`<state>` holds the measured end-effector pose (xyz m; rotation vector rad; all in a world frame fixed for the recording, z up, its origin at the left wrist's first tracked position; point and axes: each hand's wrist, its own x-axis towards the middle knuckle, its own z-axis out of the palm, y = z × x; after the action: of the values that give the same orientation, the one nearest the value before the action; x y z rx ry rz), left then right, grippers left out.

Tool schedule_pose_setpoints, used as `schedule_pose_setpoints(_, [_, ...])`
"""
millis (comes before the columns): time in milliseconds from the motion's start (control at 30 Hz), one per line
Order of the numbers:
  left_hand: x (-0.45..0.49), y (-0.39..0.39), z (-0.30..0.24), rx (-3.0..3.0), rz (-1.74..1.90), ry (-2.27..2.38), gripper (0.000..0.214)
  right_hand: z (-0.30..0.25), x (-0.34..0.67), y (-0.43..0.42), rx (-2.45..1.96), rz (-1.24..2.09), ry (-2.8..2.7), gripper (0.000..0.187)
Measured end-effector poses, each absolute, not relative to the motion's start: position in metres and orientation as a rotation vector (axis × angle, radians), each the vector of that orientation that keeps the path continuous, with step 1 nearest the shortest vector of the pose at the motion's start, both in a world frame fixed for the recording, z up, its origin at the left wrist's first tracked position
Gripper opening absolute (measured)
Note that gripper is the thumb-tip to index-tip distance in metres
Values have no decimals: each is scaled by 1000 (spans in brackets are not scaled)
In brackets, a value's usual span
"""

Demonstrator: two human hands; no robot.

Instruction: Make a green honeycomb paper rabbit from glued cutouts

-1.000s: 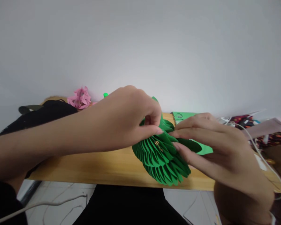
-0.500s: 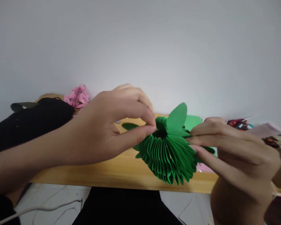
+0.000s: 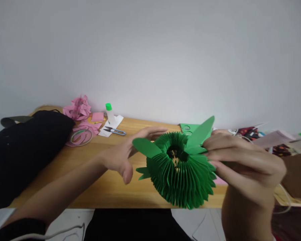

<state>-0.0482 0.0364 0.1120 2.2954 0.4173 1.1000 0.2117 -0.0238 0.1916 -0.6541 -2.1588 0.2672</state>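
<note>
A green pleated paper ball (image 3: pixel 180 180) hangs above the table, with a dark round hole at its top. Two leaf-shaped flaps, a left flap (image 3: pixel 146 148) and an upright right flap (image 3: pixel 200 134), stick out of it. My right hand (image 3: pixel 243 160) pinches the ball's right side between thumb and fingers. On the other side my left hand (image 3: pixel 125 157) is open, thumb and fingers spread apart; its fingertips pass behind the ball, and whether they touch it is hidden.
On the wooden table (image 3: pixel 110 190) at the back left are crumpled pink paper (image 3: pixel 78 107), a tape roll (image 3: pixel 81 137), a glue stick (image 3: pixel 110 113) and thread snips (image 3: pixel 115 130). A black bag (image 3: pixel 32 144) lies far left. A green sheet (image 3: pixel 186 128) and a brown box (image 3: pixel 298 177) are rightward.
My left hand has let go of the ball's rim and moved down and left, opening up. The ball is tilted and spread rounder, showing its left flap. My right hand still pinches it.
</note>
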Motion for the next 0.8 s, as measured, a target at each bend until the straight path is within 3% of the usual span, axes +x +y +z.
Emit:
schedule_pose_setpoints(167, [-40, 27, 147, 1780, 1144, 112, 72, 187, 212, -17, -470, 366, -2110, 25])
schedule_pose_setpoints(267, [-42, 29, 182, 1904, 1127, 267, 26, 186, 213, -14, -438, 397, -2132, 21])
schedule_pose_setpoints(333, [-41, 27, 202, 2043, 971, 283, 12, 187, 213, -13, -434, 415, -2138, 19])
schedule_pose_setpoints(567, [-36, 22, 230, 2443, 778, 311, 19, 189, 215, -15, -418, 418, -2145, 19])
schedule_pose_setpoints(800, [-31, 23, 235, 2684, 693, 355, 9, 190, 216, -17, -454, 422, -2159, 19])
